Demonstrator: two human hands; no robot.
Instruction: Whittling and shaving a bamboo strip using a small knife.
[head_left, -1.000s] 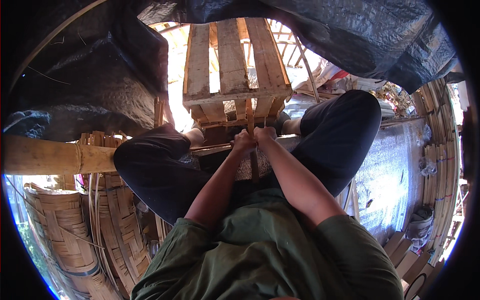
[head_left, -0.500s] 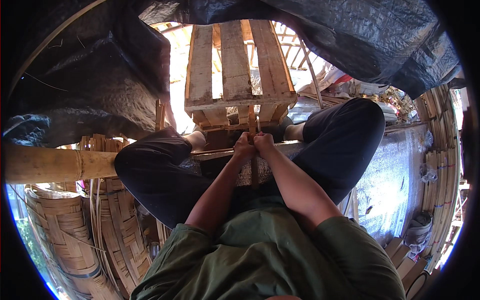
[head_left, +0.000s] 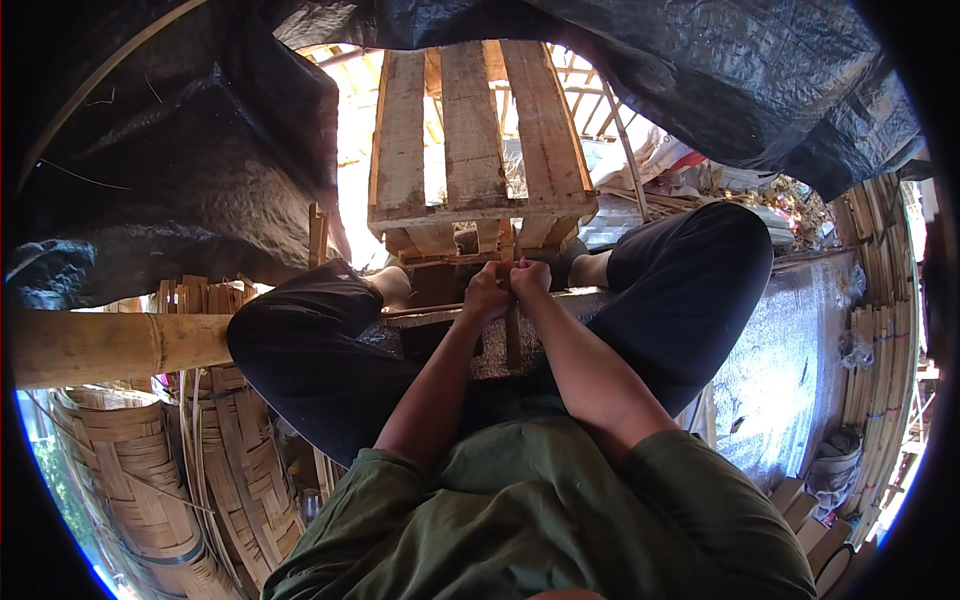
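Between my knees, both hands are closed and nearly touching around a narrow brown strip [head_left: 513, 345], which looks like wood or bamboo. It runs from near my lap, under the fists, toward the crate ahead. My left hand [head_left: 487, 292] grips the strip. Close beside it, my right hand [head_left: 530, 280] is curled with the thumb on top; its fingers hide whatever it holds. A slatted wooden crate [head_left: 470, 150] stands just beyond both hands.
Black plastic sheeting [head_left: 720, 80] hangs ahead and at both sides. A thick bamboo pole [head_left: 120, 348] reaches my left knee. Woven bamboo rolls [head_left: 130, 470] stand at the left. At the right lie a shiny silver sheet [head_left: 770, 350] and stacked bamboo strips [head_left: 880, 350].
My hands have drawn slightly back toward me. A pale, thin piece that stuck up by my right hand before no longer shows clearly.
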